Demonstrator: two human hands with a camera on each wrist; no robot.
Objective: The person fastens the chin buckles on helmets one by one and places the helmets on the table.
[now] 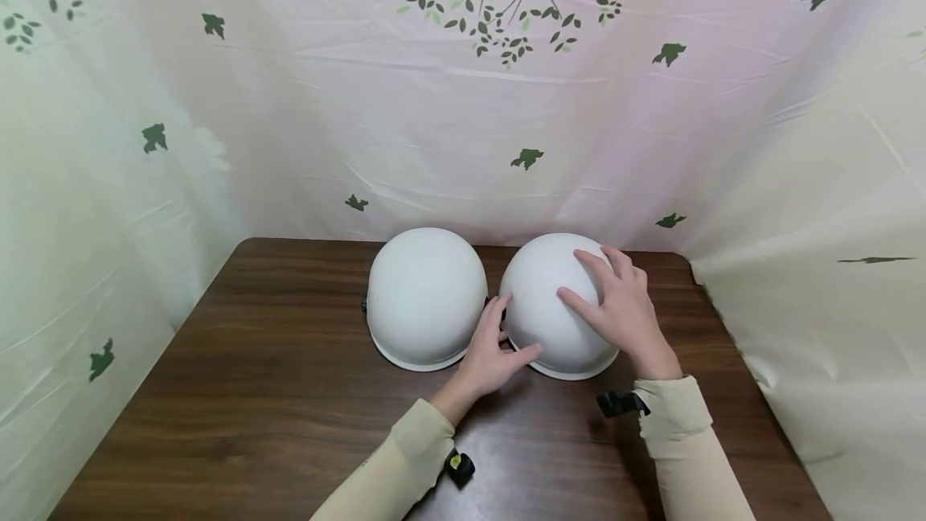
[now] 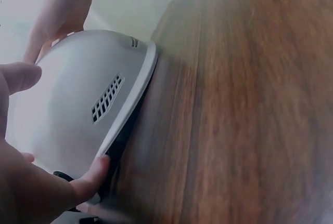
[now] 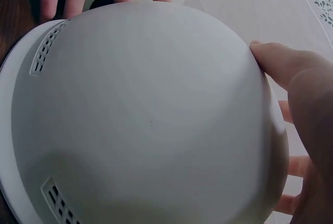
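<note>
Two white safety helmets stand dome-up, side by side, at the back of the table. My right hand (image 1: 624,304) holds the right helmet (image 1: 550,312) from its right side, thumb and fingers spread over the dome. At that helmet's left side is my left hand (image 1: 488,356), its fingers in the gap between the helmets and its thumb stretched across the front. In the left wrist view one fingertip of my left hand (image 2: 31,187) meets the rim of the vented white shell (image 2: 73,99). The left helmet (image 1: 427,296) stands untouched.
The brown wooden table (image 1: 253,392) runs back to a pale curtain (image 1: 289,119) printed with leaves and birds. More curtain closes in both sides. Black straps with small devices (image 1: 459,466) sit at both wrists.
</note>
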